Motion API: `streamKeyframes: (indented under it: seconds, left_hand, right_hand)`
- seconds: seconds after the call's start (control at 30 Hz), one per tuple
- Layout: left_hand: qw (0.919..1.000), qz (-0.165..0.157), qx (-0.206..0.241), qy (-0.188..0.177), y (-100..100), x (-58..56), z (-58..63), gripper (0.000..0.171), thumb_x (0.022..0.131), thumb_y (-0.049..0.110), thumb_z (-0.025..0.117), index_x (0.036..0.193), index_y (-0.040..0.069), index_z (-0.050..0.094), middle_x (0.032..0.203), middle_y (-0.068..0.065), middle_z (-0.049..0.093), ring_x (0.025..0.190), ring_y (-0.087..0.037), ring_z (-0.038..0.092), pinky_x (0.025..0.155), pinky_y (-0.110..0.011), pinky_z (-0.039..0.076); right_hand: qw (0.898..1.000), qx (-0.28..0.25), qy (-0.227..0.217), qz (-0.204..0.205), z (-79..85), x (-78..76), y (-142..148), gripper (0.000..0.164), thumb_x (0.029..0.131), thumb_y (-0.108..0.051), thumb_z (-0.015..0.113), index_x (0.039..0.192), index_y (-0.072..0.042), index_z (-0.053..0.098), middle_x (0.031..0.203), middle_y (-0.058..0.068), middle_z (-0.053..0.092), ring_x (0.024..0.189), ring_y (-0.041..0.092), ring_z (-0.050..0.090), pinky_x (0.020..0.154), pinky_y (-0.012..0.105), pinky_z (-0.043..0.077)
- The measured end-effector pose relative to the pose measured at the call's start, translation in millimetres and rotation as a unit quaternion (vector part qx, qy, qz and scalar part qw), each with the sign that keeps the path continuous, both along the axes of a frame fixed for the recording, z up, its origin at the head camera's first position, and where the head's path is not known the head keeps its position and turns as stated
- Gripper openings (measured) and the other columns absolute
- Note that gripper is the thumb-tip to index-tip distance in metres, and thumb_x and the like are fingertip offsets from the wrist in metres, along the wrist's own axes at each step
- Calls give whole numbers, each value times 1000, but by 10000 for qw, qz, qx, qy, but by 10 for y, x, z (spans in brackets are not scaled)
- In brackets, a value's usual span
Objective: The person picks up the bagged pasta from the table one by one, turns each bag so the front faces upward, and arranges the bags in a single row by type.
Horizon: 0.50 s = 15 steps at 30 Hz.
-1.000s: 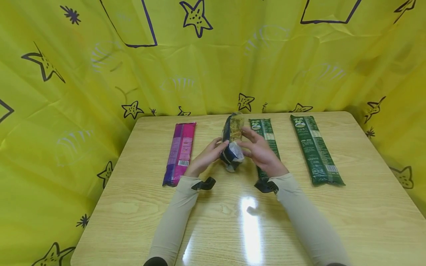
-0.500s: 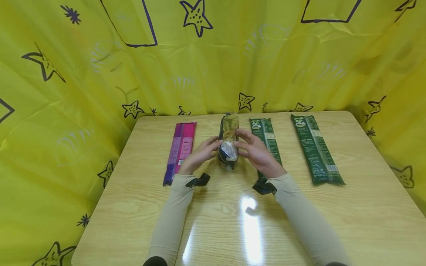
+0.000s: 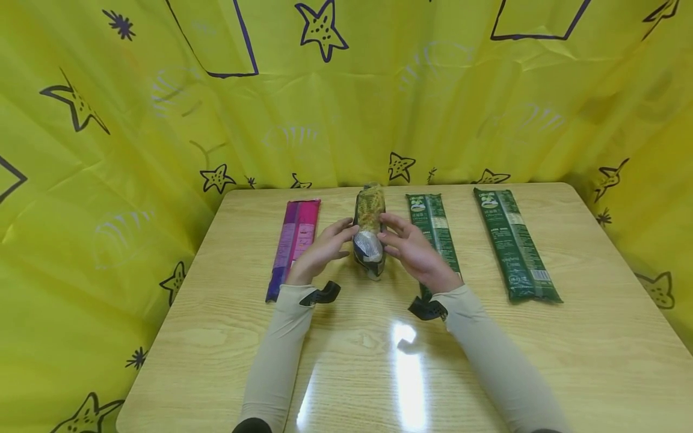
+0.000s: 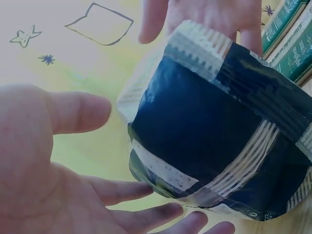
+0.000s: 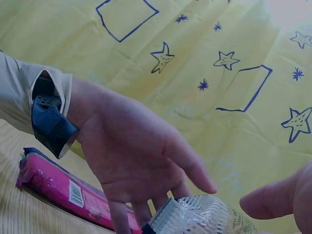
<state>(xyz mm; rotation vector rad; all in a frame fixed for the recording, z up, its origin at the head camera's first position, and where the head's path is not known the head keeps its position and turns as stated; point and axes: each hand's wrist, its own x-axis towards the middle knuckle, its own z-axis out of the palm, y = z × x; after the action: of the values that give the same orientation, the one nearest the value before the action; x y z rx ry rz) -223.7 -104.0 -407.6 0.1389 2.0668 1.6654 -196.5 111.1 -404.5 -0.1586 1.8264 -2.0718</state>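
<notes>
A dark blue pasta bag [image 3: 369, 231] with a clear window and silvery striped end lies lengthwise at the table's back middle. My left hand [image 3: 319, 251] is beside its left side, fingers loosely extended and thumb apart from the bag in the left wrist view. On the other side my right hand [image 3: 419, 251] has relaxed fingers spread, fingertips right at the bag's edge. Seen from the left wrist, the bag's blue end [image 4: 204, 126] faces the camera. Only the thumb [image 5: 273, 197] of my right hand shows in the right wrist view, by the bag's clear part.
Left of the bag lies a pink and purple packet [image 3: 295, 240], partly behind my left hand. A green spaghetti packet [image 3: 433, 216] lies partly under my right forearm's line of sight. Another green packet [image 3: 514, 246] rests farther right. A yellow curtain [image 3: 346, 120] hangs behind the table.
The bag has shifted left and turned so its clear window faces up more. My left hand has drawn away to the left; my right hand has moved slightly left with the bag.
</notes>
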Motion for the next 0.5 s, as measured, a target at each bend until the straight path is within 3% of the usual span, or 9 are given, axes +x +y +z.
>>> streamKeyframes:
  seconds: [0.3, 0.5]
  left_hand:
    - [9996, 183, -140, 160, 55, -4, -20, 77, 107, 46, 50, 165, 9, 17, 171, -15, 24, 156, -37, 31, 120, -60, 39]
    - [9986, 329, -283, 302, 85, 5, -53, 85, 104, 48, 55, 167, 12, 10, 172, -15, 19, 156, -39, 29, 122, -56, 39]
  right_hand:
    - [10000, -10, 33, 8, -37, 10, -33, 62, 108, -9, 49, 164, -7, 23, 174, 12, 15, 160, 35, 19, 130, 54, 25]
    - [9999, -120, 54, 34, -50, 7, -50, 63, 107, -8, 49, 164, -5, 22, 173, 14, 17, 160, 34, 20, 130, 52, 26]
